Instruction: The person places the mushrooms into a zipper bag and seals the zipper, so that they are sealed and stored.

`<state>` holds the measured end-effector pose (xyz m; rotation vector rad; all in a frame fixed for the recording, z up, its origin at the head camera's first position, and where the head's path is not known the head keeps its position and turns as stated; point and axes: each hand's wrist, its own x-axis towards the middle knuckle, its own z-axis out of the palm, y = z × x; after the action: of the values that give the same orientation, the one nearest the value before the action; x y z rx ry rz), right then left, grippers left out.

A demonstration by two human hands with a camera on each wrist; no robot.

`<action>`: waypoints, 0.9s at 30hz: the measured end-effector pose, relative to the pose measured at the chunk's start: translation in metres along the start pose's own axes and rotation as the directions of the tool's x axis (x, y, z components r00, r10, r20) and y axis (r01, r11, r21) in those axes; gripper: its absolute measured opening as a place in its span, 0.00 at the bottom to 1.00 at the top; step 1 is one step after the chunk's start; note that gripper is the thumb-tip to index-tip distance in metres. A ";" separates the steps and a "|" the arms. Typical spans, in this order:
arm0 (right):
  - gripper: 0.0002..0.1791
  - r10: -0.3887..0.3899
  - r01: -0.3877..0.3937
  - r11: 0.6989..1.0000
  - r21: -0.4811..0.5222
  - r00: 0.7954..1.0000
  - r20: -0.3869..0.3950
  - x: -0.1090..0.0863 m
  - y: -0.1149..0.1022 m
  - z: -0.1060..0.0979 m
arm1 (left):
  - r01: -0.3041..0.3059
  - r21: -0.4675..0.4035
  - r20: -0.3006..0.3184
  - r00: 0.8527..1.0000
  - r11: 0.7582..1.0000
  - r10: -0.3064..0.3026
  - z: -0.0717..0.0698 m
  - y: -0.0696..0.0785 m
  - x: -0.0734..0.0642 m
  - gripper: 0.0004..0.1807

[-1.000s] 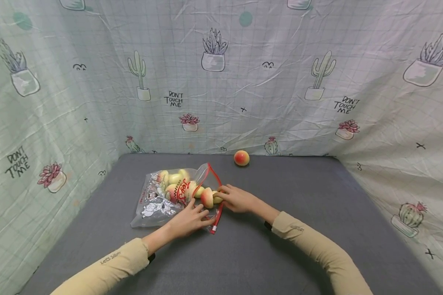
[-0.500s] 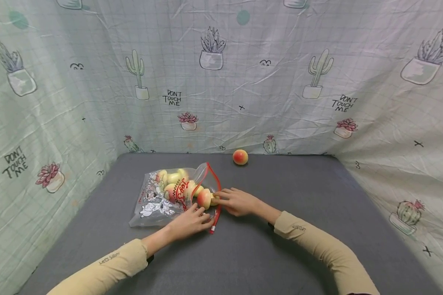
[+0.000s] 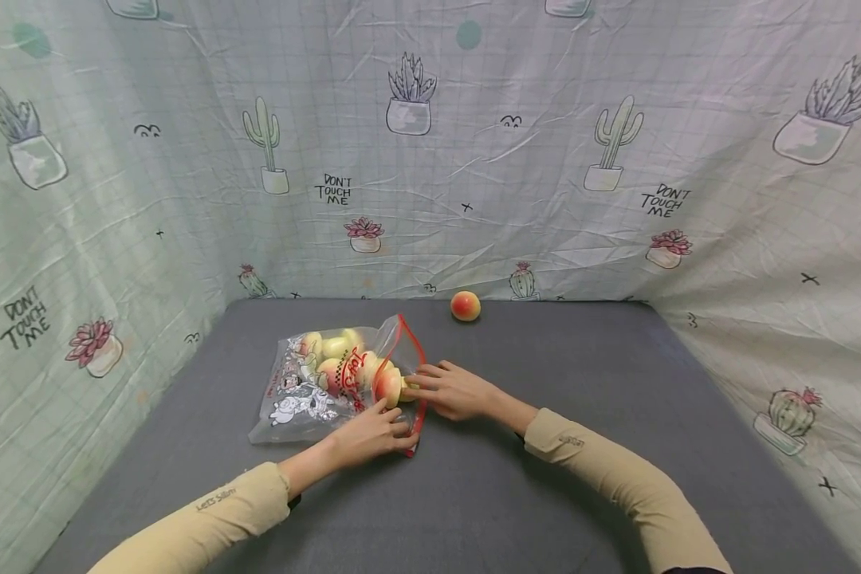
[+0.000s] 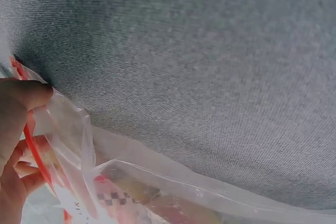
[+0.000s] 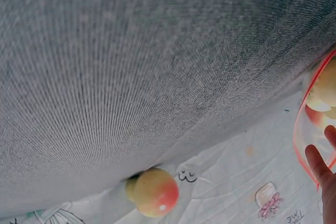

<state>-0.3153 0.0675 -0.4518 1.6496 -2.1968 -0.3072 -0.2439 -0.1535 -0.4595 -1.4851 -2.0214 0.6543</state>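
I watched remotely as the front red-yellow piece (image 3: 387,387) slid farther into the clear bag (image 3: 281,432) than moments before, leaving one loose piece (image 3: 465,306) outside. The left hand (image 3: 371,435) pinched the bag's edge; the right hand (image 3: 459,393), fingers straight, seemed to touch the front piece, contact partly hidden.

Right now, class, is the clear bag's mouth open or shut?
Open: the bag has its red edges apart, with fruit showing between.
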 end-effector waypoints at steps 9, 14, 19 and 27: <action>0.25 -0.005 0.005 1.000 0.019 1.000 -0.030 0.009 0.000 0.005 | -0.002 -0.022 0.014 1.000 1.000 0.002 0.005 0.000 -0.004 0.21; 0.18 -0.038 0.036 0.999 -0.025 0.996 -0.077 0.018 0.000 0.007 | 0.003 -0.047 0.015 1.000 0.999 -0.002 0.003 -0.001 -0.004 0.22; 0.17 -0.049 0.043 0.996 -0.075 0.995 -0.082 0.021 0.002 0.011 | 0.010 -0.101 0.029 1.000 0.995 -0.007 0.002 -0.004 -0.005 0.23; 0.18 -0.034 0.027 0.995 -0.096 0.997 -0.071 0.025 0.000 0.011 | 0.045 -0.080 0.001 0.999 0.996 -0.045 0.000 -0.010 -0.009 0.19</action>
<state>-0.3264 0.0433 -0.4574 1.6195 -2.0729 -0.3491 -0.2486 -0.1644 -0.4542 -1.4800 -2.0971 0.5602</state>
